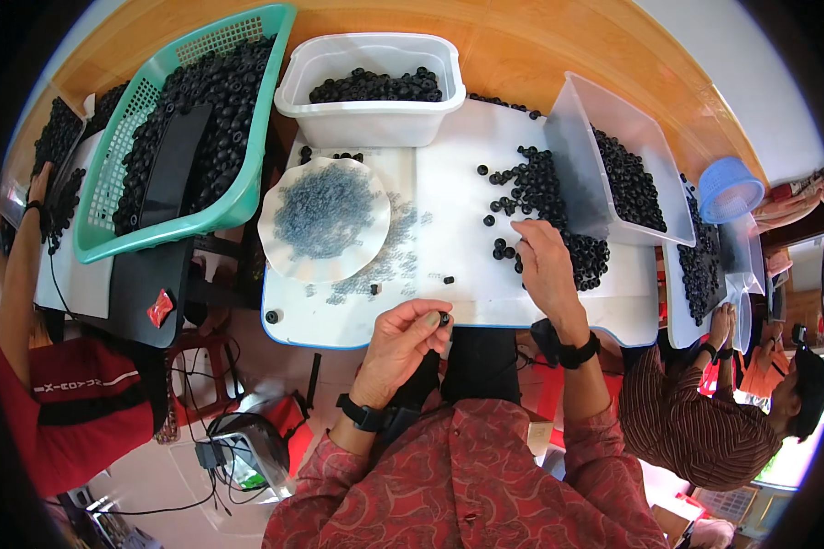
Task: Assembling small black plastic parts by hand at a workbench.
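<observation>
My left hand (401,343) is at the table's front edge, thumb and fingers pinched on a small round black part (444,319). My right hand (549,274) is over the near left side of a loose pile of black ring-like parts (540,188). Its fingers are stretched forward and apart, and nothing shows between them. A scalloped white plate (287,266) heaped with small clear rings (325,210) stands to the left, with more clear rings scattered beside it. Single black parts lie on the tabletop near my left hand.
A white tub (366,119) of black parts stands at the back, a translucent bin (581,165) at right. A green basket (169,240) of black parts holds a dark flat object (176,165). People work at both sides; a blue basket (731,190) is far right.
</observation>
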`<control>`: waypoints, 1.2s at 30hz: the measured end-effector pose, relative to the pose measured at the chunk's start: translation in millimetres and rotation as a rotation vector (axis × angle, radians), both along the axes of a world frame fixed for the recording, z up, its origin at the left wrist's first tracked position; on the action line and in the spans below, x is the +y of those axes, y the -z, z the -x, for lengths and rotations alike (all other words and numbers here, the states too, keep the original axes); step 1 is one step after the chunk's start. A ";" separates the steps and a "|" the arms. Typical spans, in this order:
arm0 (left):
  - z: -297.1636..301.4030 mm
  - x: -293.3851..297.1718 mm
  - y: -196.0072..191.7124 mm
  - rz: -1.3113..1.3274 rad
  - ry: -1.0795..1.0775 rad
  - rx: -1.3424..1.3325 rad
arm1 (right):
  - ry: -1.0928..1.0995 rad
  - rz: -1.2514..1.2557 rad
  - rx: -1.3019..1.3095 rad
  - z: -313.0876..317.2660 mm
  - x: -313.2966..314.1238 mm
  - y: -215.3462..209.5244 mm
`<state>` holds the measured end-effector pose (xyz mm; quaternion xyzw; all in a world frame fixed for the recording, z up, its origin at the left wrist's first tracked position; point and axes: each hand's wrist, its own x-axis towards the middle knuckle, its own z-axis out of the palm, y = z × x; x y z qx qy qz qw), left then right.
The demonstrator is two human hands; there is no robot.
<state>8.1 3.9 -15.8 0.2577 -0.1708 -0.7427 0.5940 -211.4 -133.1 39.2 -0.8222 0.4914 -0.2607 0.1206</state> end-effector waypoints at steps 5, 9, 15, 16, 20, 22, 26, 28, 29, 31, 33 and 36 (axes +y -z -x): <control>-6.5 3.2 1.5 0.011 -0.013 -0.010 | -0.022 0.089 0.125 -11.2 -14.1 11.3; -7.9 4.8 -1.5 0.010 -0.012 -0.031 | 0.018 0.046 0.229 -9.2 -21.1 10.9; -9.6 6.3 1.3 0.023 -0.027 -0.010 | -0.029 -0.014 -0.058 -12.2 -16.2 -1.2; -9.4 6.2 -0.7 0.011 -0.026 -0.005 | -0.030 -0.016 -0.057 -16.3 -9.1 -5.4; -11.1 4.9 3.4 0.031 -0.022 0.085 | -0.100 -0.163 -0.119 -41.8 25.9 -2.0; -10.8 3.5 2.5 0.035 -0.029 0.098 | -0.105 -0.243 -0.141 -49.8 38.4 3.7; -10.6 5.5 0.2 0.005 -0.067 0.084 | -0.061 -0.201 -0.174 -56.1 48.7 18.2; -11.2 5.3 0.3 0.006 -0.074 0.088 | -0.054 -0.193 -0.164 -58.8 51.6 15.9; -11.4 5.1 0.3 0.009 -0.079 0.094 | -0.044 -0.182 -0.151 -60.4 52.8 14.7; -11.2 4.9 -0.8 0.006 -0.080 0.098 | -0.047 -0.168 -0.155 -61.5 54.4 16.8; -10.2 4.7 -1.6 0.003 -0.079 0.103 | -0.048 -0.152 -0.157 -61.6 55.5 18.0; -9.8 4.7 -0.7 -0.016 -0.094 0.093 | -0.058 -0.111 -0.191 -62.1 55.8 20.6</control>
